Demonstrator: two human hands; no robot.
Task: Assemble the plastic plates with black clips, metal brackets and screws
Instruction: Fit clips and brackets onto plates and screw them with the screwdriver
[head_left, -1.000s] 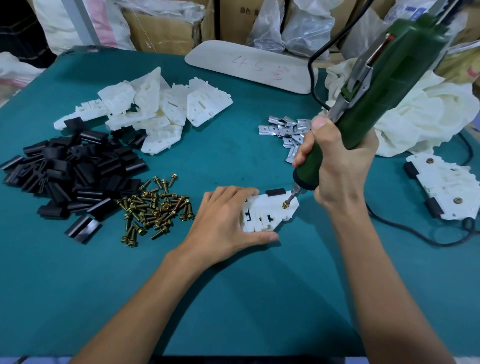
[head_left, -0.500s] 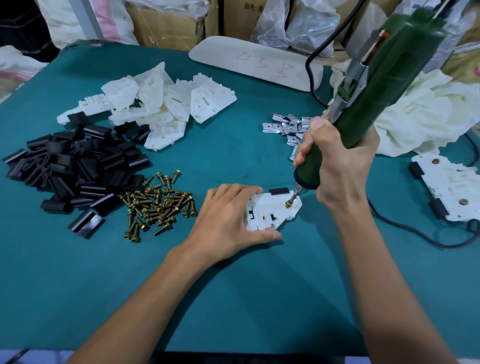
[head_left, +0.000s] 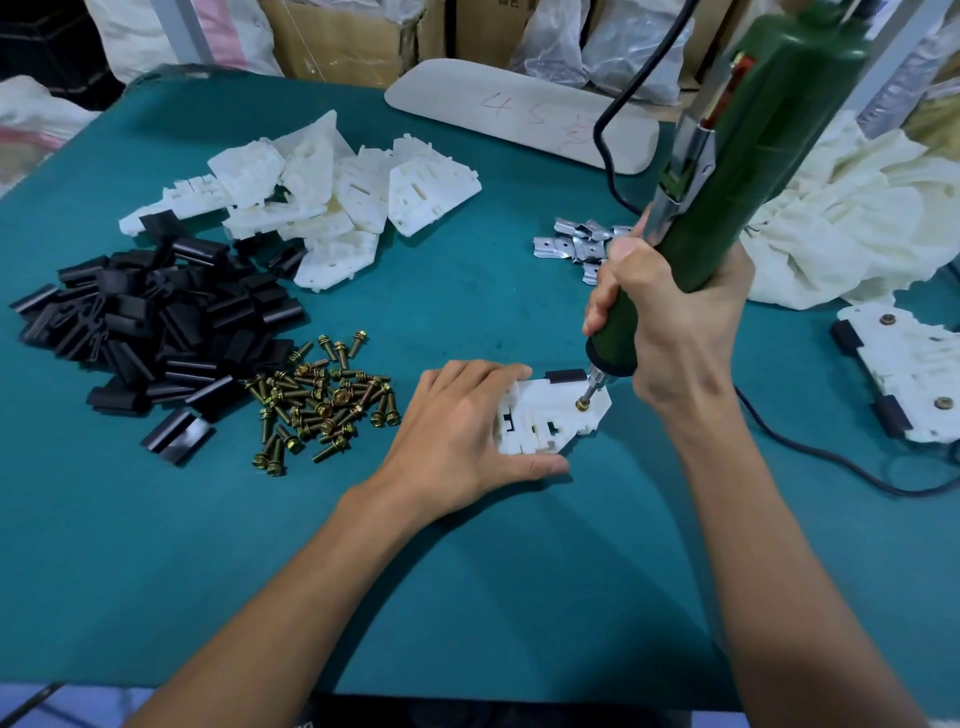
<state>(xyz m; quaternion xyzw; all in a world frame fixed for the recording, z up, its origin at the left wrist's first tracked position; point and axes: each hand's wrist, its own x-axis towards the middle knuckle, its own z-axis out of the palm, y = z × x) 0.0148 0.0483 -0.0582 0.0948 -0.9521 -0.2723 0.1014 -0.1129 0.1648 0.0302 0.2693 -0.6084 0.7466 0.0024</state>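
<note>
While pinned under L hand (head_left: 462, 421), fingers flat, plate (head_left: 556, 415): white slotted plastic, left part hidden, mid-table.
R hand (head_left: 670, 322): clamped round green driver (head_left: 727, 171), its top cut off.
Bit (head_left: 592, 383): on brass screw (head_left: 582, 405), plate's right corner.
Clip (head_left: 565, 375): black, plate's far edge.

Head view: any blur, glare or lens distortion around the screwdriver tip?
Head view: soft even light, no harsh glare; green electric screwdriver and white plastic plate sharp; faint shadow beneath the left hand; teal table edges bow, wide-angle.
</note>
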